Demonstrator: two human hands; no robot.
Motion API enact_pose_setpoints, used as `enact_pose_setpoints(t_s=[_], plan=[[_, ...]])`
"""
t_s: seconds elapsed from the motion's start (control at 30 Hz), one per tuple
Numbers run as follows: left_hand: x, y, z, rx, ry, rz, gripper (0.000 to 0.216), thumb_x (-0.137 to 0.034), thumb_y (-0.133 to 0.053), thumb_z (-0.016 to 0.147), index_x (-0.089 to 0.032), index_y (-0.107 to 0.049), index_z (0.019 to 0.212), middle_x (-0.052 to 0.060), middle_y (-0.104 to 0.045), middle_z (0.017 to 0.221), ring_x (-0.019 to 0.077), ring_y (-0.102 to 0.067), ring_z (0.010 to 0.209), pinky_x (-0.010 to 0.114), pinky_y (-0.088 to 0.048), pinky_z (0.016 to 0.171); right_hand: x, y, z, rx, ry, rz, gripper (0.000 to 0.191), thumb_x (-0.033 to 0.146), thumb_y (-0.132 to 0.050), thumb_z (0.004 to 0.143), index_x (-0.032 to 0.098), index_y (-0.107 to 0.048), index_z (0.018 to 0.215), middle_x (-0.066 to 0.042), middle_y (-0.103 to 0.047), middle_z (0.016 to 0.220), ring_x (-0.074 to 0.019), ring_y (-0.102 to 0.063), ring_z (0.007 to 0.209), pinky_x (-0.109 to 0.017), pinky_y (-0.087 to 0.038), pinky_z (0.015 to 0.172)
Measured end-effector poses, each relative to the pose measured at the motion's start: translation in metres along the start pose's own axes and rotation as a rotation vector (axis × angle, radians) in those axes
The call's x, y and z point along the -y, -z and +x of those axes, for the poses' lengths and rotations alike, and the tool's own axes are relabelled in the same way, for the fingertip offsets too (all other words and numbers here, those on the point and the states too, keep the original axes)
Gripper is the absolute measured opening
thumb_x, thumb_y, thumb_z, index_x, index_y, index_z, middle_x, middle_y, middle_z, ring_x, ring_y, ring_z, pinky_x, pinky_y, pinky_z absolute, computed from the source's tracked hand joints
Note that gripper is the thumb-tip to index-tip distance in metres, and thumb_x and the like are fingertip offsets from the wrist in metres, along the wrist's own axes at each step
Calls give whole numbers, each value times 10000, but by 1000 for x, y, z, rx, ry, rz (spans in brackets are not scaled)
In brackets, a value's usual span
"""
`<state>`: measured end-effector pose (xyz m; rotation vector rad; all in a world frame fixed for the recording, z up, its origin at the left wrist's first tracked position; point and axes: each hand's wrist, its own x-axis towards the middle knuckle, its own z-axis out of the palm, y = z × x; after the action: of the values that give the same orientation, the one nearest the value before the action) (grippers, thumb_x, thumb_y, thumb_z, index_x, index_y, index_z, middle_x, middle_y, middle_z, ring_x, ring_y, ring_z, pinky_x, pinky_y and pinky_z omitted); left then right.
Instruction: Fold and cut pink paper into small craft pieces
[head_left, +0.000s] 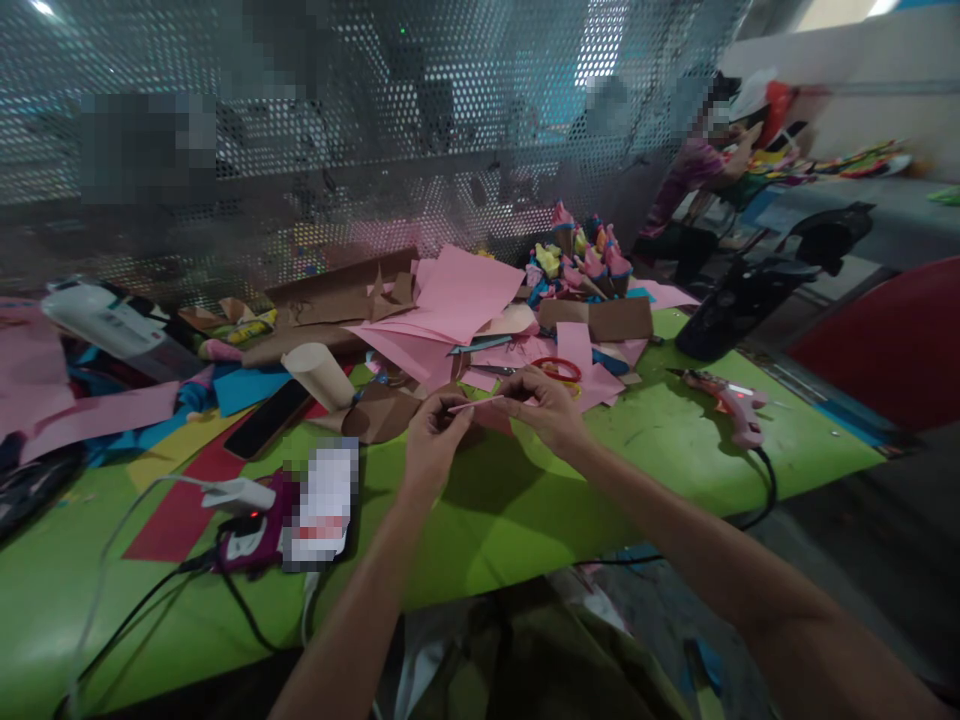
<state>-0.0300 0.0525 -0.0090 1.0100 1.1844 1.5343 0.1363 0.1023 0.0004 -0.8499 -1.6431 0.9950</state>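
Observation:
My left hand (433,432) and my right hand (541,400) meet over the green table (525,500), both pinched on a thin pink paper strip (477,404) held level between them. The strip runs from the left fingertips to the right fingertips. Just behind my hands lies a heap of pink paper sheets (457,300) and brown card pieces (382,412). A red-handled pair of scissors (556,369) rests beside my right hand.
A pink glue gun (731,402) lies at the right, its cord running off the table edge. A dark phone (267,418), a cream paper cone (321,374), a purple device with cables (247,540) and coloured sheets sit left. Paper crafts (581,262) stand behind. Another person (694,180) sits far right.

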Motion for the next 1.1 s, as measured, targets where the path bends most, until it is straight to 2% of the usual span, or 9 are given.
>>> enact_pose_setpoints(t_s=[0.5,0.67,0.9,1.1], plan=[[-4,-1,-2,54,-43,119,233,-368,-759,703,-172,-658,776,4,-632,720,130,-585,686,242,-503,655,2,-2,-2,29,39,-108,151,339,-691,812,207,-658,747,-19,-611,779,-172,-547,766,-299,-425,676],[-4,-5,-4,71,-123,185,188,-335,-736,707,-176,-643,742,-4,-631,701,128,-576,677,241,-474,655,3,-2,-6,53,48,-124,168,361,-693,808,211,-664,737,-23,-620,770,-182,-549,764,-315,-429,693],[8,-7,-5,112,-130,180,121,-288,-666,760,-177,-634,797,8,-644,739,128,-580,685,244,-464,649,-7,2,-9,73,28,-138,192,435,-733,778,245,-700,779,-33,-613,786,-196,-552,751,-323,-442,655],[10,-7,-7,136,-153,171,116,-283,-657,765,-178,-633,807,18,-651,783,129,-584,720,242,-456,663,-8,4,-12,73,35,-177,180,430,-720,797,251,-697,792,-41,-620,812,-204,-563,771,-331,-450,664]])
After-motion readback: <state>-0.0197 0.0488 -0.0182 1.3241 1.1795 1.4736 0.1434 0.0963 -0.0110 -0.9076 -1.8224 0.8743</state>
